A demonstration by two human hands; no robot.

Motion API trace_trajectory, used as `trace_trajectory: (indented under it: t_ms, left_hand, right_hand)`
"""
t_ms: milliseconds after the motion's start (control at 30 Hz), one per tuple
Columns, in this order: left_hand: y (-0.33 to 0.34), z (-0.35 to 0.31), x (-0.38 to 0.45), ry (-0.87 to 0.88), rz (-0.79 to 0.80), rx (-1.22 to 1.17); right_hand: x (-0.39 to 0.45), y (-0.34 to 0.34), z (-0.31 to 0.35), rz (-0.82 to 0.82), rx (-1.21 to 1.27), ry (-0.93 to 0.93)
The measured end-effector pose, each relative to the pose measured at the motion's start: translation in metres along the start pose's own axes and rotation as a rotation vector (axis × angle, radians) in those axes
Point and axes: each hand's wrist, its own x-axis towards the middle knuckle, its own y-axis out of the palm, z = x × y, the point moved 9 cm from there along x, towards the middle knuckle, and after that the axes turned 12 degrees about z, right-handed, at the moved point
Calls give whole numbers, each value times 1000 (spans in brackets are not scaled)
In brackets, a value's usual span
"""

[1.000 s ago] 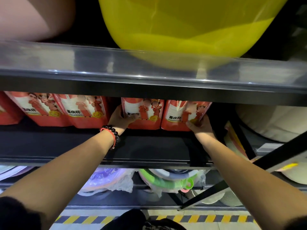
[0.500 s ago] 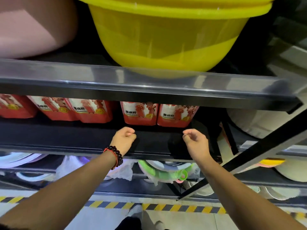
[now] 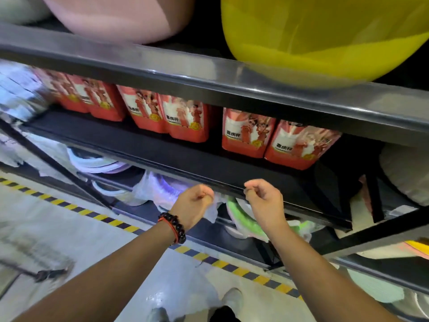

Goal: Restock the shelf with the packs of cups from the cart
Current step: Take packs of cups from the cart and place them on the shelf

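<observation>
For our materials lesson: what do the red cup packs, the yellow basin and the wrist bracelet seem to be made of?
Red cup packs: likely thin glossy plastic film, given the sheen and creases.
Yellow basin: probably moulded plastic, smooth and slightly translucent.
Bracelet: dark round glossy beads, wood or stone unclear, alongside a red cord.

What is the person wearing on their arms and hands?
No gloves on the hands and no sleeves showing over the forearms. The left hand has two bracelets at its wrist: a string of round dark beads and a thin red cord beside it. The right hand and its wrist wear nothing.
</observation>
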Motion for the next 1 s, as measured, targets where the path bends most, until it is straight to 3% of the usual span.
trace_trajectory:
  t_ms: [333, 700, 1000]
  left_hand:
    - [-93, 73, -126, 1, -122, -78]
    - [-234, 225, -371, -139, -530, -185]
    - [-304, 320, -507, -338, -833, -261]
  right_hand:
    - [-52, 159, 55, 205, -3, -73]
    - [-184, 449, 136, 628, -123, -201]
    - [-257, 618, 173, 968, -125, -290]
